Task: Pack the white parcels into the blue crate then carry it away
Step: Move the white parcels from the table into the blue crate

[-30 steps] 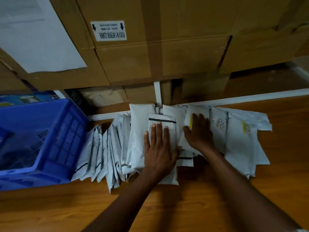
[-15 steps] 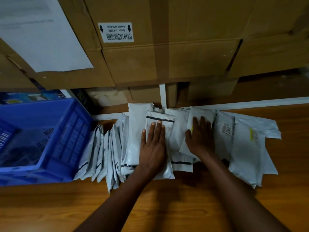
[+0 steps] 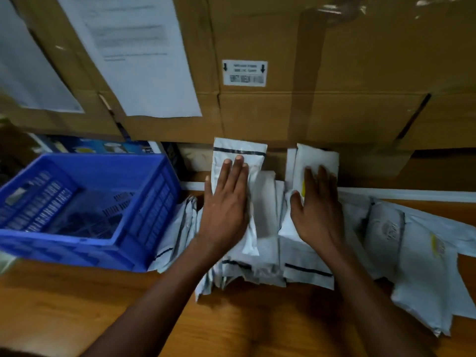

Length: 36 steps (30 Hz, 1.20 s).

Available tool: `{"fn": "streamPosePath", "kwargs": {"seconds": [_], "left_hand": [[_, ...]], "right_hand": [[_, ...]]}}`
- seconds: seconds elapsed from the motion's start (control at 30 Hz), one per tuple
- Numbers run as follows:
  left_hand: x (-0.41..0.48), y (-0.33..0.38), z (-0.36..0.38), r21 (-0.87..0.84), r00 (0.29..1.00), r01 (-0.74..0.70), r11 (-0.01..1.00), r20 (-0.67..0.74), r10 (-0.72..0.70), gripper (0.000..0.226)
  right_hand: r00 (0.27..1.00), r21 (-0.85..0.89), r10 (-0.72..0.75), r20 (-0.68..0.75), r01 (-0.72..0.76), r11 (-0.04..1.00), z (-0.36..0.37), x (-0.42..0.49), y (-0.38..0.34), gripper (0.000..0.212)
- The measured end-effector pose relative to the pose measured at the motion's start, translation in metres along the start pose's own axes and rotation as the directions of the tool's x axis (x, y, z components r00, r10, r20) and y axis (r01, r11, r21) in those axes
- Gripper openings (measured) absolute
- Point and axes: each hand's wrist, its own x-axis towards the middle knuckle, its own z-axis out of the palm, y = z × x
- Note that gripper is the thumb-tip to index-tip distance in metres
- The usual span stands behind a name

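Note:
A row of white parcels (image 3: 265, 243) lies across the wooden table, some on edge, some flat. My left hand (image 3: 226, 204) presses flat with straight fingers on a parcel with a black stripe (image 3: 240, 153), now tipped up at its far end. My right hand (image 3: 318, 210) lies flat on another white parcel (image 3: 318, 158) with a yellow mark. More parcels (image 3: 425, 258) spread flat to the right. The blue crate (image 3: 144, 222) stands at the left, touching the leftmost parcels (image 3: 180, 228); its inside looks dark with printed plastic at the bottom.
Large cardboard boxes (image 3: 309, 73) with taped paper sheets (image 3: 139, 55) and a small label (image 3: 244, 73) rise like a wall just behind the parcels. A white rail (image 3: 412, 194) runs along the table's back edge. Bare wooden tabletop (image 3: 77, 305) lies in front.
Both hands have slid farther from me over the parcels, and the two parcels under them now stand higher against the boxes. The camera has come closer and shifted left.

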Motion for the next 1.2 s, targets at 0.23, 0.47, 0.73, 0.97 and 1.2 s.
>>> {"fn": "streamPosePath", "kwargs": {"seconds": [0.23,0.47,0.73,0.97,1.2], "left_hand": [[-0.020,-0.117,-0.075,0.017,0.999,0.003,1.000,-0.045,-0.002,0.066],[-0.043,-0.280,-0.121,0.018,0.991,0.039,0.999,-0.129,-0.037,0.059],[-0.036,-0.414,-0.121,0.029,0.996,0.005,1.000,-0.088,-0.002,0.054],[-0.026,-0.471,-0.080,-0.033,0.999,-0.009,0.999,0.051,0.010,0.053],[-0.015,-0.501,-0.029,-0.066,0.972,-0.001,0.998,0.234,0.017,0.054]], "right_hand": [[0.980,0.051,-0.171,-0.098,0.177,0.983,0.026,-0.004,-0.120,0.066],[0.963,0.076,-0.246,-0.112,0.255,0.964,0.079,-0.022,-0.276,0.068],[0.962,0.063,-0.259,-0.090,0.265,0.962,0.158,-0.012,-0.405,0.067],[0.977,0.000,-0.183,0.112,0.185,0.983,0.223,0.003,-0.436,0.068],[0.955,-0.047,-0.055,0.291,0.072,0.996,0.273,0.019,-0.432,0.070]]}}
